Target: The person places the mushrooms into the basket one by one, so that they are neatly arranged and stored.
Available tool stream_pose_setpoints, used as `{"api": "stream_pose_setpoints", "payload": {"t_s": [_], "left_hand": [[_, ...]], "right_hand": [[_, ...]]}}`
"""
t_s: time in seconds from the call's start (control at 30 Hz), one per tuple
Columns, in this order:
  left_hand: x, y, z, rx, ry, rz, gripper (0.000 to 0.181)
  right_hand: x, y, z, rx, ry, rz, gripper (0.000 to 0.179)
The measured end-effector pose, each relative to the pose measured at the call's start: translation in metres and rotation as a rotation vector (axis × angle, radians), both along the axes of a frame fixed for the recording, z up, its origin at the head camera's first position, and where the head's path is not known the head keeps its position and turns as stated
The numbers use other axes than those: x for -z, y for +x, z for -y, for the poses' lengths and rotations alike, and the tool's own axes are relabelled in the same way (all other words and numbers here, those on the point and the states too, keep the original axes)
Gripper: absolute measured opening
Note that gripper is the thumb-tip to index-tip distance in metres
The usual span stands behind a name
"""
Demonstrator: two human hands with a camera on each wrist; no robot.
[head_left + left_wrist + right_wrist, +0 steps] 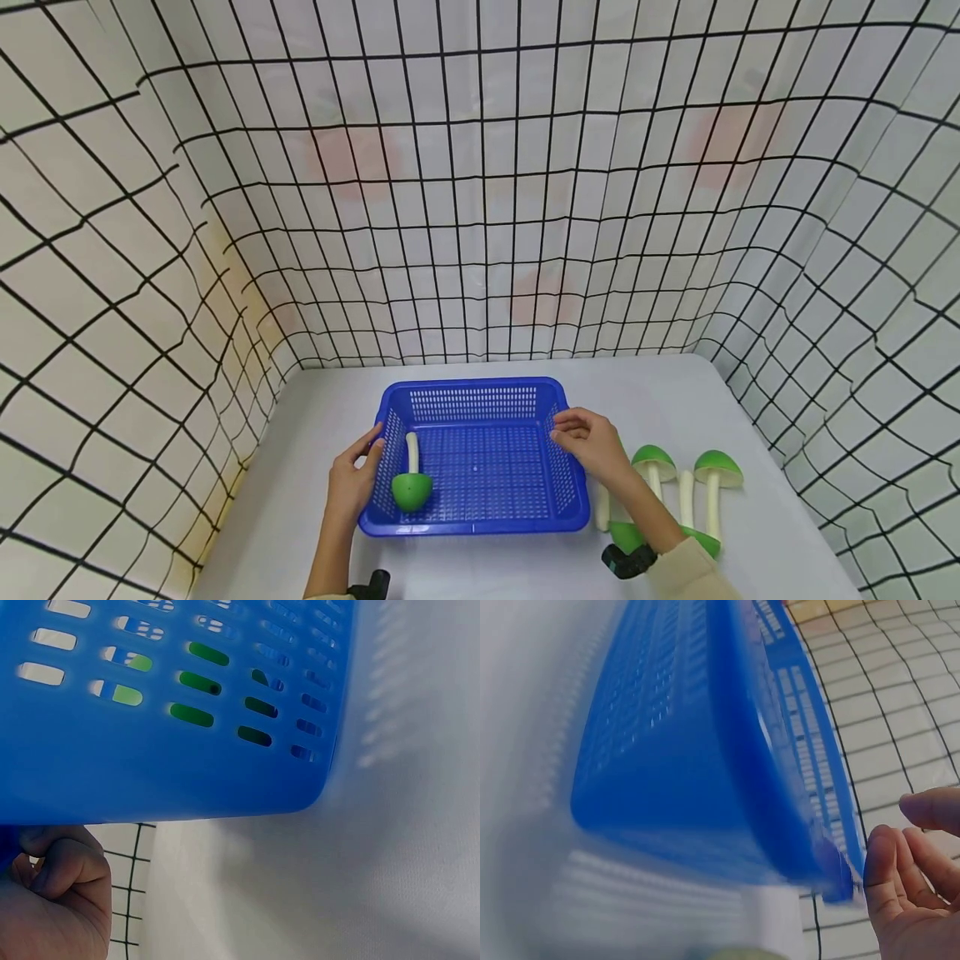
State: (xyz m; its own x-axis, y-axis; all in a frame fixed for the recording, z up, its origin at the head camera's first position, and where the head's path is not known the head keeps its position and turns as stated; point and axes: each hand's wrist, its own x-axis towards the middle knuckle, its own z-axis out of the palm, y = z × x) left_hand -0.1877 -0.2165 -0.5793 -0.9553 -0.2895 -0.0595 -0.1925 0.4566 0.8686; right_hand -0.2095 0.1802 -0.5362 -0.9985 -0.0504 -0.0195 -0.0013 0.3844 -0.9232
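Note:
A blue plastic basket (487, 475) with slotted walls sits on the white table. Inside it, on the left, lies one toy mushroom (412, 492), its green cap toward me and pale stem pointing away. My left hand (352, 483) grips the basket's left rim; in the left wrist view that hand's (64, 900) fingers curl at the rim. Beside the right rim is my right hand (596, 446). The right wrist view shows this hand (919, 892) with its fingers loosely bent, nothing between them and the thumb, just off the basket (667, 787).
Several green-capped mushrooms (717, 467) lie on the table right of the basket, partly behind the right forearm. Black grid netting (480, 225) over white sheeting walls the table (315, 400) at the back and both sides.

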Motion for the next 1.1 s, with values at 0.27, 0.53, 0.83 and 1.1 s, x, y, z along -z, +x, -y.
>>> {"api": "stream_pose_setpoints", "payload": {"t_s": [0.27, 0.53, 0.83, 1.1], "left_hand": [[0.000, 0.000, 0.001, -0.004, -0.002, -0.009, 0.048], [0.000, -0.001, -0.001, -0.005, -0.005, -0.011, 0.045], [0.003, -0.002, 0.000, -0.004, -0.012, -0.015, 0.048], [0.004, -0.002, 0.001, -0.003, -0.014, -0.012, 0.049]], "right_hand": [[0.002, 0.003, -0.028, 0.037, 0.040, 0.007, 0.031], [0.011, 0.014, -0.056, 0.052, 0.081, 0.015, 0.030], [0.015, 0.026, -0.081, 0.082, 0.173, 0.022, 0.033], [0.012, 0.038, -0.102, 0.107, 0.229, 0.015, 0.033]]}}
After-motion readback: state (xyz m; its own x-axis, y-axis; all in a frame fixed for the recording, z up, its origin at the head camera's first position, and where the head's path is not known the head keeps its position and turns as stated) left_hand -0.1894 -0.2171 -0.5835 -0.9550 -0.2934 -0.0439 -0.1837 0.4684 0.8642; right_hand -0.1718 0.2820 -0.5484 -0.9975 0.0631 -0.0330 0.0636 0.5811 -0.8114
